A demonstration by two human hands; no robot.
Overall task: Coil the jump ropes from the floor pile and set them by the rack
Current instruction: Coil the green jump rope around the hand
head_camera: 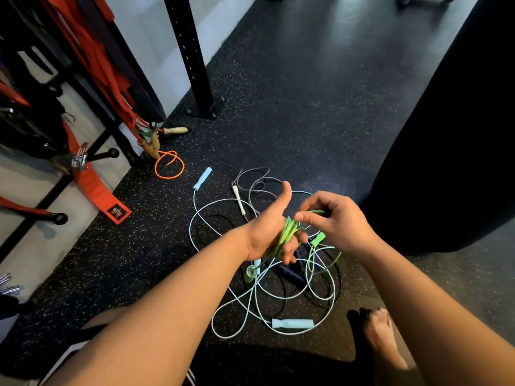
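My left hand (pixel 269 229) is held up, thumb out, with several loops of a green jump rope (pixel 287 234) wound around its palm and fingers. My right hand (pixel 334 221) pinches the green cord just right of those loops. One green handle (pixel 250 273) dangles below my left hand, the other (pixel 318 239) hangs under my right. Beneath them on the floor lies a tangled pile: a light blue rope (pixel 200 210) with pale handles (pixel 292 323), a grey rope (pixel 255 181) with a white handle, and dark ropes. An orange rope (pixel 169 165) lies coiled by the rack (pixel 69 87).
The rack at left carries red straps (pixel 92 59) and black pegs. A black steel upright (pixel 195 57) is bolted to the speckled rubber floor. A large black punching bag (pixel 459 129) fills the right side. My bare foot (pixel 380 330) rests near the pile.
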